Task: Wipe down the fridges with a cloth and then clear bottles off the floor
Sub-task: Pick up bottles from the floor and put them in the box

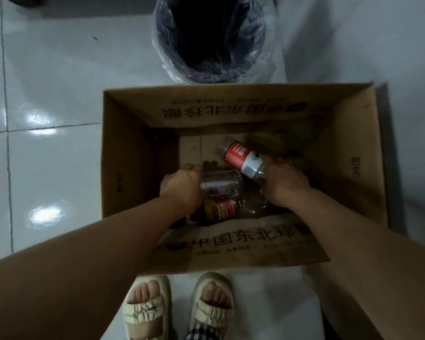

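Both my hands reach down into an open cardboard box (pixel 363 148) on the floor. My left hand (pixel 182 186) grips a clear plastic bottle (pixel 221 182) lying on its side. My right hand (pixel 284 182) holds a clear bottle with a red and white label (pixel 241 157), its base pointing to the far left. Below them, on the box bottom, lies a bottle with a red and yellow label (pixel 220 209), and beside it a clear crumpled bottle (pixel 253 204). No cloth or fridge is in view.
A bin lined with a clear plastic bag (pixel 211 38) stands just beyond the box. Glossy white floor tiles (pixel 52 99) spread to the left. My feet in pale sandals (pixel 177 307) stand at the box's near flap (pixel 243 244).
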Action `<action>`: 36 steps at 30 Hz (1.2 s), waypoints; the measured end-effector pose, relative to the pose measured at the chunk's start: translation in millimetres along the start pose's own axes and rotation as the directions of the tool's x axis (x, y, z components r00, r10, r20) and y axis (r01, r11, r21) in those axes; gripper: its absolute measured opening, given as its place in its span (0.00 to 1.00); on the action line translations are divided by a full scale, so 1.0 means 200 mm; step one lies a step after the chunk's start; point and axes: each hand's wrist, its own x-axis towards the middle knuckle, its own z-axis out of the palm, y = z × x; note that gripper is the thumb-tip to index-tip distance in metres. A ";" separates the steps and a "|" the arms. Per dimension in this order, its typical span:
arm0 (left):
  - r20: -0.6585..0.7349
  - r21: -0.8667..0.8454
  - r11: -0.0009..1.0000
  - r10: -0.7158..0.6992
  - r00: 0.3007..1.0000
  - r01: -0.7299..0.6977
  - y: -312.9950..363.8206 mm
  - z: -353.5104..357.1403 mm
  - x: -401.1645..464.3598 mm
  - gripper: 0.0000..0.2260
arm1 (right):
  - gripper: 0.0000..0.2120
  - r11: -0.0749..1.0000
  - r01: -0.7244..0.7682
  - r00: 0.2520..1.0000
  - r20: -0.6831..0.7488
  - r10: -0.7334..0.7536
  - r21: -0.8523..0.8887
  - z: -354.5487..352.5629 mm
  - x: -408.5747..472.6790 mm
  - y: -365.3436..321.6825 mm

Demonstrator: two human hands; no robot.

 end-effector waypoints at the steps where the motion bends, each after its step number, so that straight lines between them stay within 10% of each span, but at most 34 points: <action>1: 0.018 0.029 1.000 0.011 1.000 -0.012 0.00 -0.01 -0.01 0.27 | 0.37 1.000 0.012 1.000 0.008 -0.011 -0.010 -0.01 -0.02 0.00; 18: -0.047 0.242 0.969 0.068 0.997 -0.055 0.15 -1.33 -0.96 0.19 | 0.32 0.965 0.239 0.966 -0.070 -0.247 -0.110 -1.11 -1.13 -0.35; 36: -0.341 0.201 0.958 -0.128 0.931 0.205 -0.07 -2.52 -2.50 0.20 | 0.35 0.861 0.382 0.848 -0.241 -0.471 -0.337 -2.22 -2.42 -0.96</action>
